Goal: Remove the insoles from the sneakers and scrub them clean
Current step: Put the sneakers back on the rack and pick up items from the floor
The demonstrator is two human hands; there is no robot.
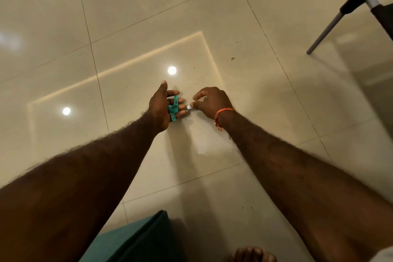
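Zero sneakers, zero insoles in view. By judgement, insoles will be light, soft and bendable, best lifted at the heel edge. Nearest: a dark teal fabric cushion (138,238) and bare toes (253,254). Both arms reach forward and down. The left hand (159,110), fingers straight and spread, carries teal plastic clips (174,108). The right hand (212,102), orange thread (224,111) at the wrist, pinches a small white-and-silver object (190,108). Beyond: glossy cream floor tiles (148,27) and a grey metal chair leg (327,27).

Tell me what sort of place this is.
Likely an indoor room in a home: glossy tiled floor reflecting ceiling lights, a metal chair leg at upper right, and a bare foot.
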